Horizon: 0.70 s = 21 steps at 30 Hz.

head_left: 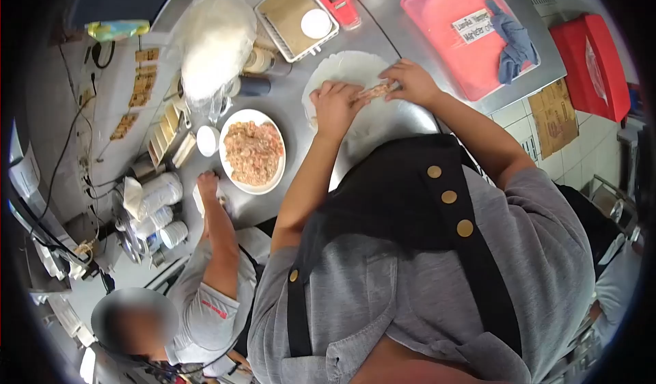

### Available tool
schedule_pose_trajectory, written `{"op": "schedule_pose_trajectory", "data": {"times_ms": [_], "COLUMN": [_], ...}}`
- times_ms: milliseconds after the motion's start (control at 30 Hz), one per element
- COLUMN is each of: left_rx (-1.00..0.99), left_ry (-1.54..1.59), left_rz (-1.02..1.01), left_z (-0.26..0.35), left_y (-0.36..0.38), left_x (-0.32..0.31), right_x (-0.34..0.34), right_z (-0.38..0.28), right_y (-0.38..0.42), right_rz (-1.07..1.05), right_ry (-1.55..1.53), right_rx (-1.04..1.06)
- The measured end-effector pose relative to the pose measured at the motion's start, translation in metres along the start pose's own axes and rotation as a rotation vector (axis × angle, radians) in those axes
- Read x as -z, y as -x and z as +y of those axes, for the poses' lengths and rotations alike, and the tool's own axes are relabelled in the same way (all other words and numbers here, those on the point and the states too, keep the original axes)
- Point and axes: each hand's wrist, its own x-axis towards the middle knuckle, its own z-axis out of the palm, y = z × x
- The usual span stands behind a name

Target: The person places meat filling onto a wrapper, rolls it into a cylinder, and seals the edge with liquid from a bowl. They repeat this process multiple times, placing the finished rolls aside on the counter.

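Because the strip of chopped mixture (374,92) looks moist and loosely bound, it would probably handle as something light, soft and easily broken, likelier to crumble than to bend. It lies between the two hands, over the right side of a pale round sheet (326,68), close to the near edge of the steel table (295,104). At its right end, the right hand (412,83) has its grip clamped lightly, thumb on the near side and fingers on the far side. The left hand (335,107) bends its fingers at the other end, touching it; whether that grip is pinched together or slightly apart, I cannot tell.

Both ends seem the sound places to hold, with flat finger pads and light, even pressure, since a hard squeeze in the middle could split it. The sheet looks thin and limp, perhaps slightly slippery, and would be best taken by its rim with both hands, as one fingertip might tear it. Left of the sheet, the white oval bowl (281,167) holds more mixture, probably heavy enough to want support at both sides.
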Motion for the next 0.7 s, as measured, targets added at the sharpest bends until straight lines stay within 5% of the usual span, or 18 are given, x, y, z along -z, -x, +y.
{"op": "schedule_pose_trajectory", "data": {"times_ms": [100, 300, 367, 533, 633, 700], "left_rx": [-0.101, -0.115, -0.109, -0.134, -0.026, 0.038], "left_ry": [0.068, -0.022, 0.002, 0.021, 0.172, 0.181], "left_rz": [0.144, 0.085, 0.155, 0.161, 0.352, 0.273], "left_z": [0.016, 0.014, 0.019, 0.019, 0.02, 0.0], "left_y": [-0.02, -0.012, -0.011, -0.016, -0.009, -0.001], "left_x": [-0.027, -0.029, -0.027, -0.036, -0.029, -0.027], "right_x": [0.009, 0.001, 0.0, -0.002, 0.005, 0.008], "right_z": [0.012, -0.006, -0.006, 0.011, -0.002, -0.013], "right_y": [-0.005, -0.005, -0.001, 0.0, 0.003, 0.0], "right_rz": [0.027, 0.021, 0.211, -0.004, 0.029, 0.072], "right_ry": [0.089, 0.018, 0.023, 0.107, 0.112, 0.11], "right_rx": [-0.013, -0.013, -0.062, -0.05, -0.082, -0.102]}}
